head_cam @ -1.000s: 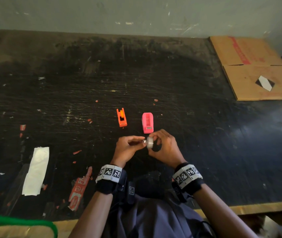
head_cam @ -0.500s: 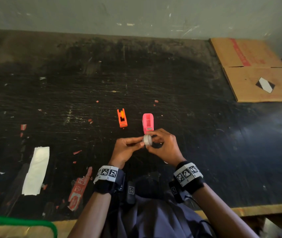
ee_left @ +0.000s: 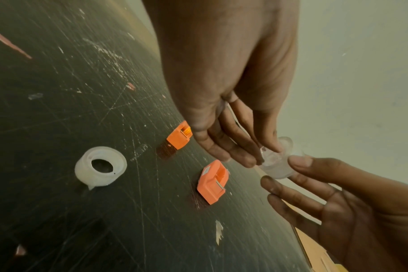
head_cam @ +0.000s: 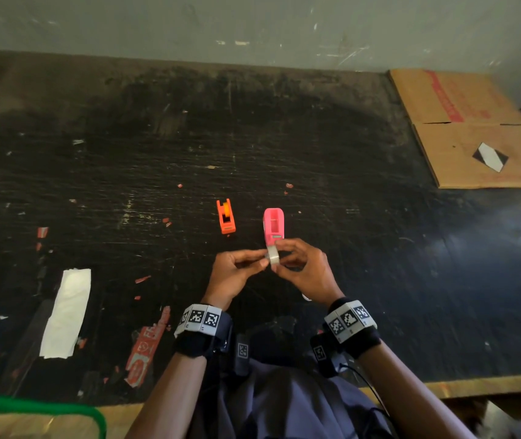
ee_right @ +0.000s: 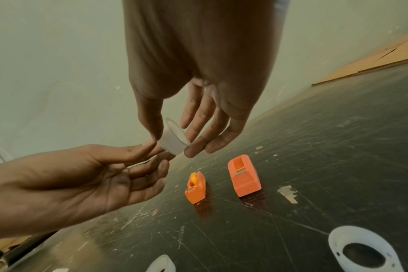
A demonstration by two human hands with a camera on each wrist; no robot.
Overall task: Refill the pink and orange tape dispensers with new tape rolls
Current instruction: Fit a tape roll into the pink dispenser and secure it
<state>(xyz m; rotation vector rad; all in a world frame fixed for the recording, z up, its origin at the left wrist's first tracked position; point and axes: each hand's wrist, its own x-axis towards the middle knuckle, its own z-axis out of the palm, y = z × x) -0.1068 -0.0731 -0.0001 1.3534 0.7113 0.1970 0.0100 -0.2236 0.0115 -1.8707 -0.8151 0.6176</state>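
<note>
Both hands hold one clear roll just above the tabletop — right hand pinches it, left hand picks at its side. The pink dispenser looks empty; the orange dispenser has a yellow roll — so neither looks refilled yet.

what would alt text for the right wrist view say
Both hands hold a small clear tape roll above a scratched black table, right hand pinching it, left hand at its end. Below stand two tape dispensers, the smaller holding an orange roll.
</note>
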